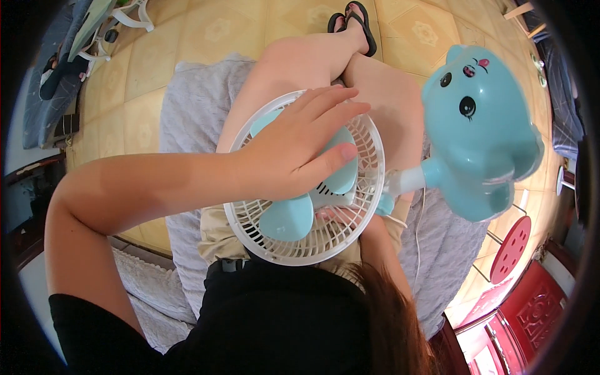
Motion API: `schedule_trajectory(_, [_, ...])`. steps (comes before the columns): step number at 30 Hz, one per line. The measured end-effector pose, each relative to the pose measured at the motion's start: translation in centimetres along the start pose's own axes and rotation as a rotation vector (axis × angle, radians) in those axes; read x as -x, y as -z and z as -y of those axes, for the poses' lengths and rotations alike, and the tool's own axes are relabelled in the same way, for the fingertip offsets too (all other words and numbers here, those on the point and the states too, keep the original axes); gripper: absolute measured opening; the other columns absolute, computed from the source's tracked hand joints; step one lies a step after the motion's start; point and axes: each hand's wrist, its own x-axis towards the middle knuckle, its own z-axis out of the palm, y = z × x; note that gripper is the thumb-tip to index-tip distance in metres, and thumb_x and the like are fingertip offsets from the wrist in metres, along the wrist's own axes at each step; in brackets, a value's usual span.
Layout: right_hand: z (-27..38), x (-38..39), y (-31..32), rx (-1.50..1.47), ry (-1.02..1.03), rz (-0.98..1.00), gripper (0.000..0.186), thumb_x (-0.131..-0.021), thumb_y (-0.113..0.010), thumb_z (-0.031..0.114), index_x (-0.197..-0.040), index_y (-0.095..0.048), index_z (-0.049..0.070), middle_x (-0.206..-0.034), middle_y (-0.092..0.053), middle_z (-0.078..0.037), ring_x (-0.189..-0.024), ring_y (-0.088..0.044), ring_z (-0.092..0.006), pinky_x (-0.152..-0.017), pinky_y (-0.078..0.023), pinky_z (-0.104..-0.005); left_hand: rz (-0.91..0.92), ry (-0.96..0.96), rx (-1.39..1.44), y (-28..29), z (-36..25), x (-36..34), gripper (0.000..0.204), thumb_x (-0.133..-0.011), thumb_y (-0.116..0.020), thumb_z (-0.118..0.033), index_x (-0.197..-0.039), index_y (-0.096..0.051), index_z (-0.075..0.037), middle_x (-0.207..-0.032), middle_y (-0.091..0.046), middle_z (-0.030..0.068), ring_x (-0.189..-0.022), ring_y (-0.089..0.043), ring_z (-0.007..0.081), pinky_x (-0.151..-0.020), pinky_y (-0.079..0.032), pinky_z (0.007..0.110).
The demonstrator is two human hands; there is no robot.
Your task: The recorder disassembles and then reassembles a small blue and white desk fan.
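A small fan lies face up on my lap, a white cage (249,223) around light-blue blades (284,220). My left hand (303,147) lies over its middle, fingers stretched and spread, touching it and hiding the hub. My right hand (340,214) is underneath the fan, seen partly through the slats; its grip is hidden. The fan's white neck (405,181) runs right to a glossy light-blue base shaped like a cartoon animal (478,137), with a painted face. A white cord (420,234) hangs below it.
I sit on a grey furry cover (194,112), legs crossed over a tiled floor (406,28). A red stool (511,249) stands at right near a red door (534,306). Blue bedding (40,122) and white furniture legs (134,14) are at left.
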Motion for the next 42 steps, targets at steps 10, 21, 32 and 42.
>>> schedule_trajectory(10, [0.8, 2.0, 0.0, -0.014, -0.080, -0.037, 0.040, -0.100, -0.048, 0.013, -0.138, -0.044, 0.002, -0.134, -0.051, -0.015, -0.121, -0.053, -0.0267, -0.101, -0.048, -0.0404, 0.092, -0.243, 0.106, -1.1, 0.4, -3.4, 0.061, -0.095, -0.049, -0.040, -0.139, -0.042, 0.001, -0.143, -0.039, 0.0281, -0.131, -0.037, 0.0430, -0.110, -0.028, 0.050])
schedule_trajectory(21, [0.9, 3.2, 0.0, -0.032, -0.107, -0.080, 0.039, -0.099, -0.050, 0.013, -0.137, -0.046, 0.002, -0.132, -0.052, -0.015, -0.119, -0.054, -0.0258, -0.100, -0.048, -0.0395, 0.263, -0.512, 0.239, -1.4, -2.3, -2.5, 0.065, -0.085, -0.063, -0.038, -0.136, -0.047, -0.001, -0.139, -0.045, 0.0234, -0.132, -0.041, 0.0384, -0.111, -0.029, 0.057])
schedule_trajectory(32, [1.2, 3.5, -0.1, -0.032, -0.122, -0.093, 0.039, -0.098, -0.052, 0.013, -0.136, -0.047, 0.002, -0.130, -0.054, -0.014, -0.117, -0.055, -0.0250, -0.099, -0.049, -0.0387, 0.229, -0.588, 0.165, -2.0, -2.3, -0.7, 0.061, -0.084, -0.060, -0.023, -0.141, -0.047, -0.006, -0.147, -0.043, 0.0176, -0.136, -0.042, 0.0347, -0.110, -0.031, 0.057])
schedule_trajectory(42, [1.1, 3.5, 0.1, -0.034, -0.116, -0.083, 0.039, -0.098, -0.054, 0.013, -0.134, -0.048, 0.003, -0.128, -0.055, -0.013, -0.116, -0.056, -0.0243, -0.098, -0.050, -0.0379, -0.039, 0.038, 0.130, -2.5, -2.4, -0.3, 0.052, -0.089, -0.047, -0.012, -0.140, -0.044, -0.001, -0.141, -0.045, 0.0215, -0.133, -0.041, 0.0394, -0.112, -0.028, 0.054])
